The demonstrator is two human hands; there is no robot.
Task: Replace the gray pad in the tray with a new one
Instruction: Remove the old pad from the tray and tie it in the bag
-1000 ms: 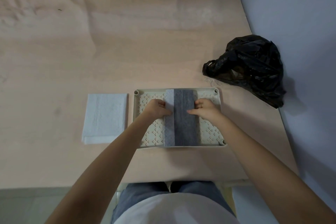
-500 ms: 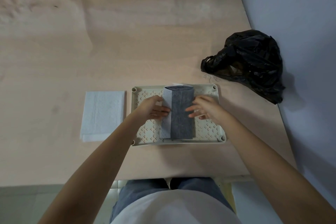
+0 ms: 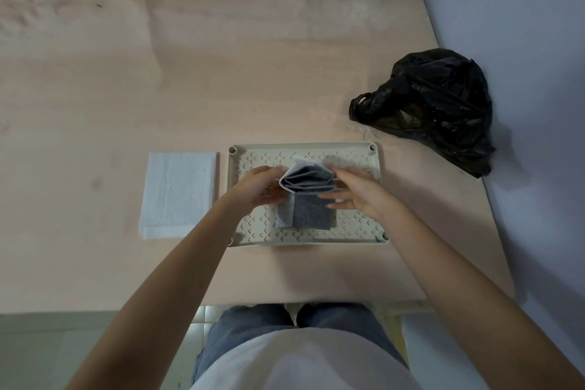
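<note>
from the head view, both hands work over the tray (image 3: pixel 304 146) on the counter (image 3: pixel 221 73). the left hand (image 3: pixel 258 188) and right hand (image 3: pixel 354 193) have their fingers clamped on the gray pad (image 3: pixel 311 212), its far half folded up toward the person, its near half lying in the tray. the fold looks springy: a loose pinch could let it flop open. the new pad (image 3: pixel 179 193) waits just left of the tray, and a black bag (image 3: pixel 437 104) sits to the right.

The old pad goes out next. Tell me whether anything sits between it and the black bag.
Nothing visible does. The gray pad, folded between both hands, is over the tray; only the tray's rim and bare table lie toward the black bag.
</note>
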